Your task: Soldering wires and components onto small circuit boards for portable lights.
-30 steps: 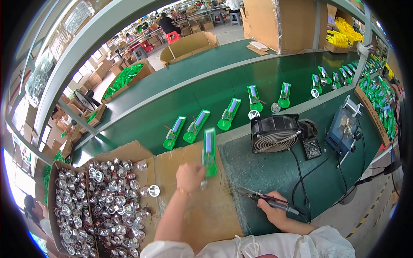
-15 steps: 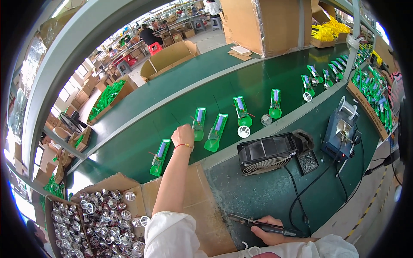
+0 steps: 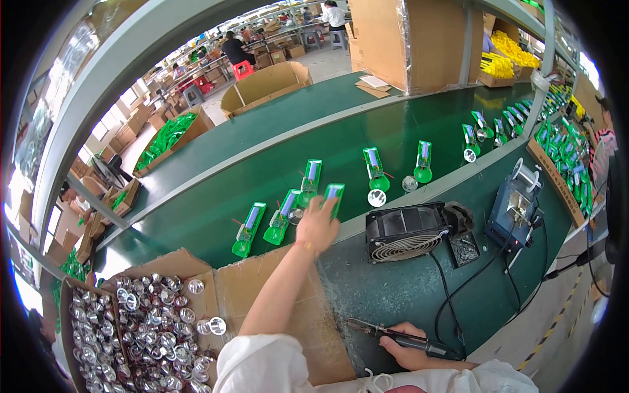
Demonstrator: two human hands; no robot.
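Observation:
My left hand (image 3: 318, 228) reaches over the bench with its fingers apart, lying over the lower part of a green flashlight housing (image 3: 335, 192). Whether the fingers grip it is hard to make out. A silvery reflector cup (image 3: 296, 217) shows just left of this hand. Similar green housings with pale blue cells lie nearby, one (image 3: 282, 218) left of the hand, another (image 3: 249, 229) farther left and one (image 3: 310, 182) behind it. In my right hand (image 3: 406, 345) is a soldering iron (image 3: 419, 342), its tip pointing left above the bench near the cardboard.
A box of reflector cups (image 3: 137, 327) stands at lower left, beside a flat cardboard sheet (image 3: 262, 288). Right of centre sit a black fan (image 3: 406, 232) and a blue soldering station (image 3: 514, 209) with trailing cables. More green housings (image 3: 567, 157) fill a box at far right.
My left hand has moved right, from beside one housing to over another, and its fingers have spread. A housing now shows near where it was. My right hand keeps hold of the soldering iron.

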